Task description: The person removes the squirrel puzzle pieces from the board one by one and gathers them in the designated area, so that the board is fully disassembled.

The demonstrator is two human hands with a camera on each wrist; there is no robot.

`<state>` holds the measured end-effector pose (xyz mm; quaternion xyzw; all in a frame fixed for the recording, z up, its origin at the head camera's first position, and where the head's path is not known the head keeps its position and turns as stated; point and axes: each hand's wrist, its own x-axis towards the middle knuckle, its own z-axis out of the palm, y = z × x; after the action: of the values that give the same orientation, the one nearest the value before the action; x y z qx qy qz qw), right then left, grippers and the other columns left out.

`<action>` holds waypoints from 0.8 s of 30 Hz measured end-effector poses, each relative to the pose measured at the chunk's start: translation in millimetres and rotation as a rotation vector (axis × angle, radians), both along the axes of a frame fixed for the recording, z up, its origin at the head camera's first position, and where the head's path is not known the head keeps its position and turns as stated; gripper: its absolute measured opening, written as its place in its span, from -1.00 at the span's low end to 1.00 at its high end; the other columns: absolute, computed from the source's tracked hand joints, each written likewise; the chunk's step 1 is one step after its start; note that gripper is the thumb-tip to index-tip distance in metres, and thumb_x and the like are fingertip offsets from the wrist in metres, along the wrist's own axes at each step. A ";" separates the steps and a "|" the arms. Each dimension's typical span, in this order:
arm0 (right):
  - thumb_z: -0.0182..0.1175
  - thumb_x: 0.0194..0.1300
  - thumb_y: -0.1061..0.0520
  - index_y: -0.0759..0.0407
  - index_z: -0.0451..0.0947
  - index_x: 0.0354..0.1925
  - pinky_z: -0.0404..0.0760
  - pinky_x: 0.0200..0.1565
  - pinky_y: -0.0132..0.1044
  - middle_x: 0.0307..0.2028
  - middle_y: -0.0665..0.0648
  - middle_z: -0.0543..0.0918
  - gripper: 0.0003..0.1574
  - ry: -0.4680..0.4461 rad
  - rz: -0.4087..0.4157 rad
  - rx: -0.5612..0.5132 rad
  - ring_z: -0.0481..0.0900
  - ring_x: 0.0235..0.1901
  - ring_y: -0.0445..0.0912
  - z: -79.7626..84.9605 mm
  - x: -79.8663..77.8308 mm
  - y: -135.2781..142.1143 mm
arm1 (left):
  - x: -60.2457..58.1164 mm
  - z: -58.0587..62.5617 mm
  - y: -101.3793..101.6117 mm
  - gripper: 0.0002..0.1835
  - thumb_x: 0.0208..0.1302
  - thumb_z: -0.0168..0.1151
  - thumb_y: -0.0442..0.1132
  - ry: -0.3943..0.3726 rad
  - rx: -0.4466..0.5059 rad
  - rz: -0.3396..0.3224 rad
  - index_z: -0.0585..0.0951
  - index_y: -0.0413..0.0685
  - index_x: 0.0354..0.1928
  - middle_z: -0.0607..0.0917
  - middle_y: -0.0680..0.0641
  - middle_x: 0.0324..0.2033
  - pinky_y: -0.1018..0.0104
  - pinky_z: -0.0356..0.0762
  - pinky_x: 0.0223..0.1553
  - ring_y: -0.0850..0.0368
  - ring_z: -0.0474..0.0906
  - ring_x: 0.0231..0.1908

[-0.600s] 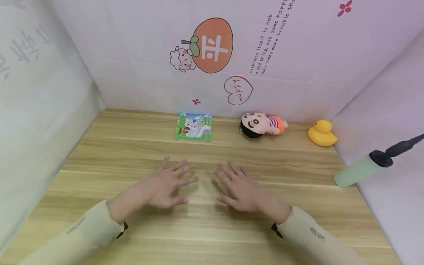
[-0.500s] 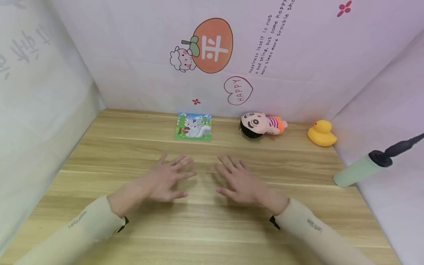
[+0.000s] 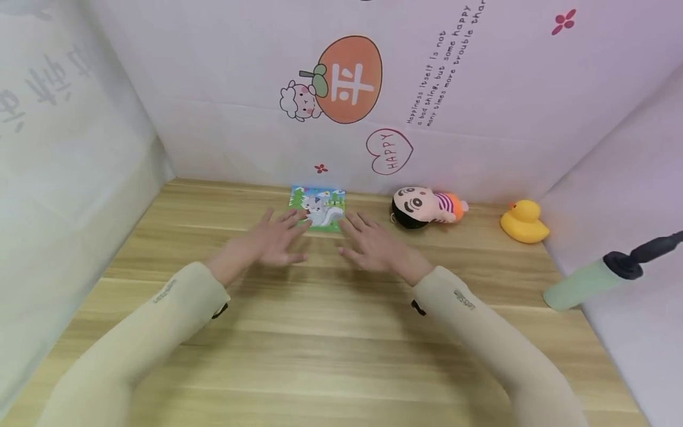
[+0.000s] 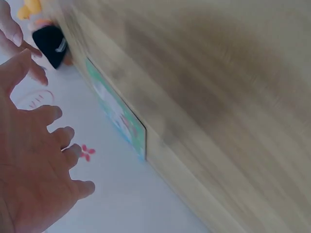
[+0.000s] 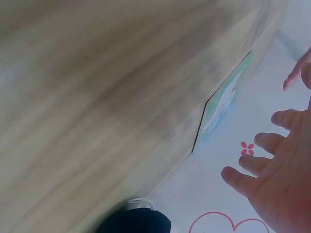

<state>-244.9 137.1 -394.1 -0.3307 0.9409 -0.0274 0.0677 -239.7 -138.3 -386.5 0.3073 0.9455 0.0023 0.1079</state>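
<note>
A square picture card (image 3: 323,212) with a grey squirrel drawn on it lies flat at the back of the wooden table. My left hand (image 3: 274,240) is spread over the table at the card's near left corner, its fingertips overlapping the card in the head view. At the near right corner my right hand (image 3: 370,246) hovers with spread fingers, also holding nothing. Both wrist views show bare palms, the left hand (image 4: 36,160) and the right hand (image 5: 286,170), with the card (image 4: 119,111) apart from the fingers.
A plush doll (image 3: 427,207) with black hair lies right of the card against the back wall. Beyond it sit a yellow rubber duck (image 3: 524,222) and a pale green cylinder (image 3: 584,286) with a black top. White printed cloth walls (image 3: 229,136) enclose the table (image 3: 320,367).
Both hands have moved forward across the table, from the middle up to the near edge of the squirrel card. The head view has shifted slightly.
</note>
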 end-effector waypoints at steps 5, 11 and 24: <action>-0.18 0.62 -0.35 0.08 -0.07 0.68 0.12 0.64 0.21 0.68 0.28 -0.02 -0.07 -0.023 -0.024 0.044 -0.01 0.67 0.26 -4.7 -20.5 -10.2 | -25.2 -0.6 -0.5 -0.04 0.51 -0.04 0.32 -0.040 -0.013 0.036 0.00 -0.19 0.66 -0.03 -0.27 0.67 -0.29 -0.18 0.68 -0.27 -0.13 0.68; -0.21 0.63 -0.35 0.08 -0.07 0.68 0.09 0.67 0.11 0.69 0.23 -0.02 -0.07 -0.056 -0.016 0.078 -0.04 0.69 0.19 -13.4 -33.8 -19.9 | -36.1 -10.0 -0.9 -0.03 0.53 -0.08 0.33 -0.087 -0.037 0.024 -0.01 -0.23 0.65 -0.03 -0.27 0.67 -0.14 -0.11 0.71 -0.26 -0.13 0.68; -0.29 0.62 -0.40 0.01 -0.08 0.68 0.00 0.70 0.03 0.70 0.14 -0.09 -0.08 -0.129 0.010 0.182 -0.08 0.69 0.17 -26.7 -58.0 -42.8 | -50.1 -27.6 6.9 -0.08 0.55 -0.16 0.36 -0.153 -0.048 0.035 0.02 -0.12 0.66 -0.09 -0.23 0.69 -0.21 -0.16 0.70 -0.23 -0.19 0.69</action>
<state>-302.8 94.3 -420.8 -0.3255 0.9315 0.0375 0.1579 -289.8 -131.4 -414.1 0.2870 0.9395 0.0048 0.1870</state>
